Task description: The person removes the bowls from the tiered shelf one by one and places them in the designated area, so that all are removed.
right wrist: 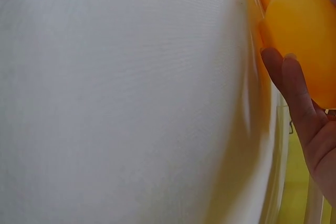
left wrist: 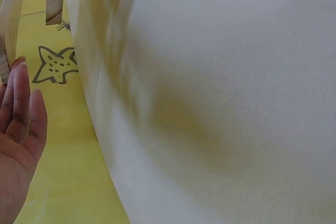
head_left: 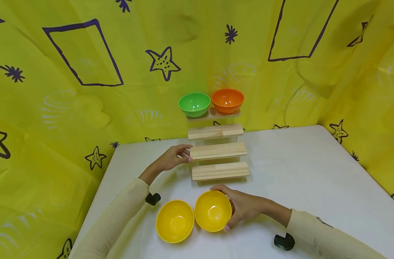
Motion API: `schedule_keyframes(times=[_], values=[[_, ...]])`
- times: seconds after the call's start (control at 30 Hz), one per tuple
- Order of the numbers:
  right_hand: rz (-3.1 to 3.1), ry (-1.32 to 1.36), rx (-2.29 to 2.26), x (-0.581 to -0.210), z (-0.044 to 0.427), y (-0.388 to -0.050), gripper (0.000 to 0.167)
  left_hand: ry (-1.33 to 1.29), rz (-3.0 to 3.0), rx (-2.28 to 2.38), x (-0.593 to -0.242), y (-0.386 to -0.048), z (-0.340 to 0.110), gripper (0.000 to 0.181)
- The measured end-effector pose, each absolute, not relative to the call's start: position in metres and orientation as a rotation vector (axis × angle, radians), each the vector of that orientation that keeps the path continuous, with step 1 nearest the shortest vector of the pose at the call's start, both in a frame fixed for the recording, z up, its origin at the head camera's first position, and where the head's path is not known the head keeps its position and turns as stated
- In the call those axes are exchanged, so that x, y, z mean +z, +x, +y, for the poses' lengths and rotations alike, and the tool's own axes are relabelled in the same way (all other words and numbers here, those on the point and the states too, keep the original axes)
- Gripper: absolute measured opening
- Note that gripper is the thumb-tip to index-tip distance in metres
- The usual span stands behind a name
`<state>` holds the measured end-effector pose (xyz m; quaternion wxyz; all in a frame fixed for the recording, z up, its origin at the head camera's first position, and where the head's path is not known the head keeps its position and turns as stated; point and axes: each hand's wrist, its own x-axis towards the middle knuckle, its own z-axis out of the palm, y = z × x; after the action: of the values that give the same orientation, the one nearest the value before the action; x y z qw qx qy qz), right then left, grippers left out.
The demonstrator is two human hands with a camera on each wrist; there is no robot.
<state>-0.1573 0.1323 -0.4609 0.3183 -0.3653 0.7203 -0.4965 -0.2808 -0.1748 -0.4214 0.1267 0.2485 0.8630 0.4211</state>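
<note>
A tiered wooden stand [head_left: 218,151] has several plank steps. At the left end of one middle step, my left hand [head_left: 174,157] holds the plank's edge with thumb and fingers; in the left wrist view, part of that hand [left wrist: 21,129] shows at the left edge. In front of the stand, my right hand [head_left: 245,207] grips a yellow bowl [head_left: 213,211] around its right side. Left of it is a second yellow bowl [head_left: 175,221], their rims very close or touching. The right wrist view shows the gripped bowl's outside [right wrist: 304,35] against the fingers [right wrist: 296,82].
On the stand's top step sit a green bowl [head_left: 194,104] at left and an orange bowl [head_left: 227,100] at right. A white table [head_left: 291,165] lies beneath everything. Yellow patterned cloth [head_left: 135,100] hangs behind and at both sides.
</note>
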Motion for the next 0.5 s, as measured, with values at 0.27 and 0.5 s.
schedule_keyframes(times=[0.27,0.5], values=[[1.906,-0.976,-1.309,-0.4626,0.1341,-0.1569,0.098,0.723,2.503,1.234,-0.4214,-0.2803,-0.1735,0.057],[1.973,-0.969,-1.258,-0.4624,0.1354,-0.1562,0.1,0.716,2.505,1.229,-0.4196,-0.2796,-0.1737,0.056]])
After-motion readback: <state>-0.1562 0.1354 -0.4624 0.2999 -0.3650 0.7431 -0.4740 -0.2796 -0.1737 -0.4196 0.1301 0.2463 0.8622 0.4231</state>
